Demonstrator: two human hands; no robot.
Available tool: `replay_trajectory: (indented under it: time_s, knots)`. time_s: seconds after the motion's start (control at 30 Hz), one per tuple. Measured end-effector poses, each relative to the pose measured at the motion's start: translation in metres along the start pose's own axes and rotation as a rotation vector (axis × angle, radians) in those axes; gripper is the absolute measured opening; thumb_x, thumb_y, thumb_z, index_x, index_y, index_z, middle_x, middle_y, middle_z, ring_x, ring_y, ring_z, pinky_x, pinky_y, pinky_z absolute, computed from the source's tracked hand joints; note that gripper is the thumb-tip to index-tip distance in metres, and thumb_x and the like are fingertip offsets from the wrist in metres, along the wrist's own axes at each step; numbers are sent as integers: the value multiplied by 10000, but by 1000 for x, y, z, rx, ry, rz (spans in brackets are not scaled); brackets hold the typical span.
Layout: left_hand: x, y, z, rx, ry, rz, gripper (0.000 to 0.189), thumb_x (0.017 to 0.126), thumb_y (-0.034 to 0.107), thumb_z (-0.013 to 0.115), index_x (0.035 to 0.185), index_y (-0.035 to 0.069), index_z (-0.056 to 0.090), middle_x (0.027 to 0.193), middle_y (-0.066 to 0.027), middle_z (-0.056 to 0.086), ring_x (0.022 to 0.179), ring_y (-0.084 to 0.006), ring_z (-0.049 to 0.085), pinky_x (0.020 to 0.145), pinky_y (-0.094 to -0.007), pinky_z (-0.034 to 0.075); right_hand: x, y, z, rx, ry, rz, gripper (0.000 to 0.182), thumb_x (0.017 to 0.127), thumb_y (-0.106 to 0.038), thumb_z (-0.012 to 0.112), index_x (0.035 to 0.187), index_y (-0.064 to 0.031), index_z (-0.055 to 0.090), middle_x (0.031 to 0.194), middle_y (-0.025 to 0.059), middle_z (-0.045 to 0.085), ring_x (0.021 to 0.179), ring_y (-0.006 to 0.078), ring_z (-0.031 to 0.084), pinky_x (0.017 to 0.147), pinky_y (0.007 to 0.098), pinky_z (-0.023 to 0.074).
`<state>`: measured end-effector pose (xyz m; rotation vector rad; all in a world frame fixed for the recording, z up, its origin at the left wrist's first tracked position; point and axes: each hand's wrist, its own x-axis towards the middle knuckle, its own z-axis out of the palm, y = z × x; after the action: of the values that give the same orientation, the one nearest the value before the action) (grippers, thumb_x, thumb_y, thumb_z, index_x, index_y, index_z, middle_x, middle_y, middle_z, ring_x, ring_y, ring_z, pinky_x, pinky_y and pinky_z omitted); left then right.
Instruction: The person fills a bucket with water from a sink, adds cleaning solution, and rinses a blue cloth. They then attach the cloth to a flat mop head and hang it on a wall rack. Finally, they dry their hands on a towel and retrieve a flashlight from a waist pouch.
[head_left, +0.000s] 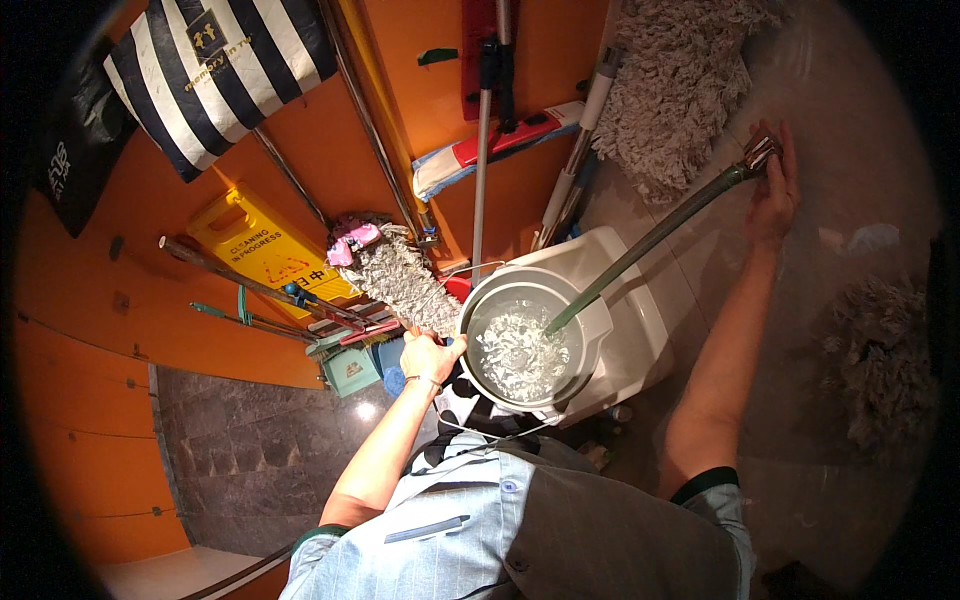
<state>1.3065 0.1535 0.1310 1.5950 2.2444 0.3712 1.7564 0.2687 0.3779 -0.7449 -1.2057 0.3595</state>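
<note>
A grey plastic bucket (600, 319) is tilted slightly in front of me, with churning water (521, 349) inside. My left hand (431, 356) grips its left rim, thumb on the edge. A green hose (645, 240) slants down into the bucket, its lower end at the water. At the hose's upper end, my right hand (776, 195) is around a chrome tap (761, 152), its fingers partly extended. The bucket rests over a pale plastic basin (637, 352). A thin wire handle (487, 435) hangs at the bucket's near side.
A string mop head (405, 274) lies left of the bucket, near a yellow caution sign (251, 236). A red flat mop (502, 142), poles and dustpans (351, 373) stand along the orange wall (442, 247). Shaggy mop heads (667, 97) hang at the upper right. Dark floor tiles (247, 442) are lower left.
</note>
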Motion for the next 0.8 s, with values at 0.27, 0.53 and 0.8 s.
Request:
replay_trajectory:
  time_s: [0.27, 0.53, 0.8]
  knots:
    - [-5, 7, -7, -8, -16, 2, 601, 632, 602, 696, 799, 24, 690, 940, -233, 627, 925, -348, 612, 812, -410, 493, 6, 3, -19, 33, -120, 37, 449, 984, -121, 461, 1402, 14, 373, 1381, 154, 469, 1270, 278, 463, 1016, 368, 397]
    - [-5, 2, 0, 3, 3, 22, 609, 618, 615, 698, 789, 31, 686, 981, -246, 595, 835, -358, 638, 767, -417, 522, 5, 10, -17, 24, -66, -4, 399, 958, -87, 521, 1338, 18, 459, 1294, 150, 548, 1206, 259, 524, 987, 356, 425]
    - [-6, -2, 0, 15, 39, 43, 616, 617, 613, 696, 789, 21, 679, 969, -247, 591, 828, -364, 636, 755, -419, 524, -1, 13, -9, -119, 110, -56, 392, 915, -127, 631, 1270, 1, 524, 1133, 96, 609, 1011, 159, 588, 898, 289, 456]
